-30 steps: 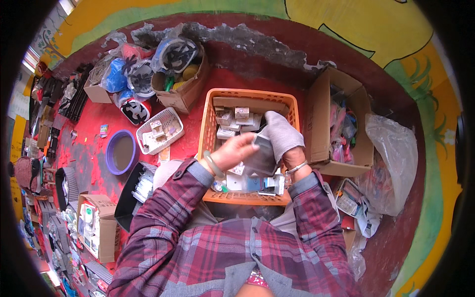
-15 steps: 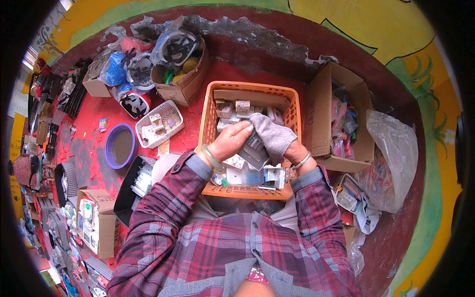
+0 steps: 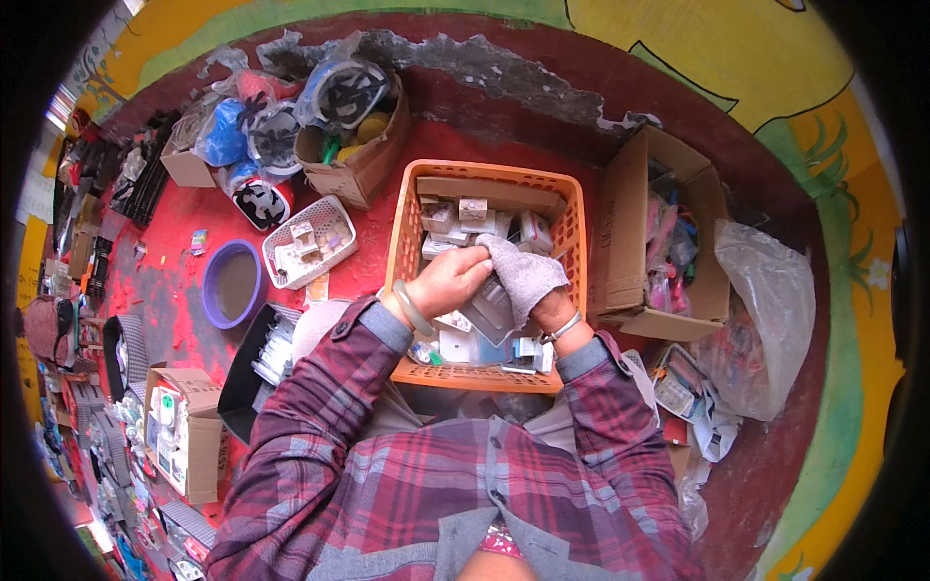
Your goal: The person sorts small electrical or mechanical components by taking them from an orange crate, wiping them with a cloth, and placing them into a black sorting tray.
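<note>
My left hand (image 3: 448,285) is closed on the upper edge of a flat, see-through plastic case (image 3: 491,315) with a greyish inside; its exact kind I cannot make out. A grey cloth (image 3: 523,275) drapes over my right hand (image 3: 554,308), whose fingers are mostly hidden beneath it. The cloth lies against the case's right side and reaches up to my left fingertips. Both hands are above an orange plastic basket (image 3: 489,167) that holds several white boxes (image 3: 473,208), white switch-like pieces (image 3: 453,345) and small packets.
Right of the basket stands an open cardboard box (image 3: 620,232) of packaged goods, beside a clear plastic bag (image 3: 770,320). To the left are a white basket (image 3: 334,254), a purple basin (image 3: 209,290), a black bin (image 3: 237,392) and a carton of helmets (image 3: 354,179).
The cloth and my right hand have shifted slightly left and down across the case. The case is still in my left hand, tilted a little differently.
</note>
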